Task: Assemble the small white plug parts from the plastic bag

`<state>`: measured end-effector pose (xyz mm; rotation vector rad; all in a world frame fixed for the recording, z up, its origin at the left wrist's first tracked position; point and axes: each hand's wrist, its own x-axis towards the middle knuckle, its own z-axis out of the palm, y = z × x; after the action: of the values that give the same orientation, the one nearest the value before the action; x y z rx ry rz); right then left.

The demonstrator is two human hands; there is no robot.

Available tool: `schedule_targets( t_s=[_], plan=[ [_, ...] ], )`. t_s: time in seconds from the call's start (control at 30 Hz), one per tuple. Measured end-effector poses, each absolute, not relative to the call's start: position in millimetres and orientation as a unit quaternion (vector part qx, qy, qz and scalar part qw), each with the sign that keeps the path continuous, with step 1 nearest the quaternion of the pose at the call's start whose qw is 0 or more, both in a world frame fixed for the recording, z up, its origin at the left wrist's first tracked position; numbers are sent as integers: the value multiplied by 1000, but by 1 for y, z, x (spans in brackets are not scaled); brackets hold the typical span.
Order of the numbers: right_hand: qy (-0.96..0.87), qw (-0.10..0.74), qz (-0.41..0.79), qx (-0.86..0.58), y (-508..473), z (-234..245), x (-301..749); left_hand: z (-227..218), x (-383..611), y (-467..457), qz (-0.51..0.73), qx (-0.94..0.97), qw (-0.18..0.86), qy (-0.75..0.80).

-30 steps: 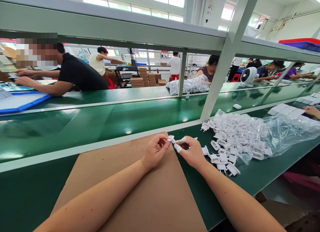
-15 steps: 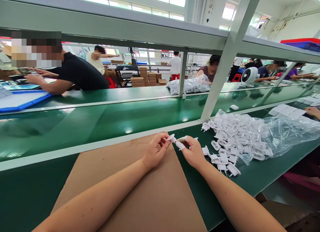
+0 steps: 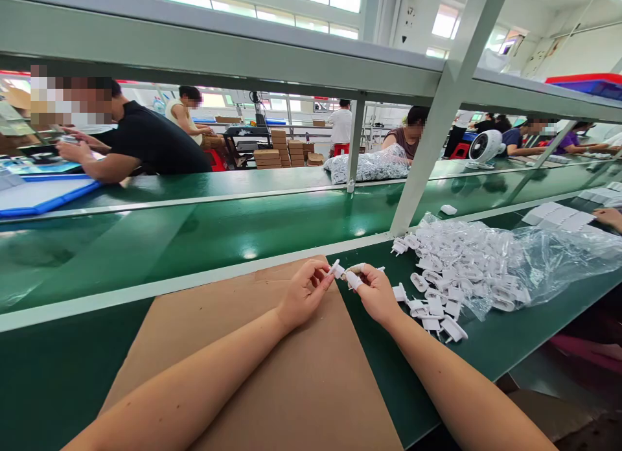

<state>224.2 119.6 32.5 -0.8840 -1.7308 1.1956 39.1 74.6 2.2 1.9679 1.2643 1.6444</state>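
Over the far right corner of the cardboard sheet (image 3: 253,373), my left hand (image 3: 307,290) pinches a small white plug housing (image 3: 336,268) between thumb and fingers. My right hand (image 3: 372,292) meets it from the right, with white coverings on thumb and index finger. Its closed fingertips are at the pin end of the housing and partly hide that end. A small white piece (image 3: 381,269) shows just past my right knuckles; I cannot tell whether it is held. To the right lies a heap of similar white plug housings (image 3: 440,299), some spilling from a clear plastic bag (image 3: 558,250).
A green conveyor belt (image 3: 194,243) runs behind the bench, with one white piece (image 3: 448,210) on it. A slanting metal post (image 3: 427,114) rises near the heap. A co-worker's hand (image 3: 610,218) is beside white parts (image 3: 558,216) at right. Across the belt sit several people and a fan (image 3: 484,146).
The plug housing has turned to a steeper tilt between my hands, and my right fingertips have shifted slightly. The white pieces on the belt have moved left.
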Motion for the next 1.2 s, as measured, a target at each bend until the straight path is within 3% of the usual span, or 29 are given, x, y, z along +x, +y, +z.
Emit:
schedule_targets(
  t_s=[1.2],
  plan=[
    [-721,406,422,-370,118,28,221,3,37,75,554,686,172,438]
  ],
)
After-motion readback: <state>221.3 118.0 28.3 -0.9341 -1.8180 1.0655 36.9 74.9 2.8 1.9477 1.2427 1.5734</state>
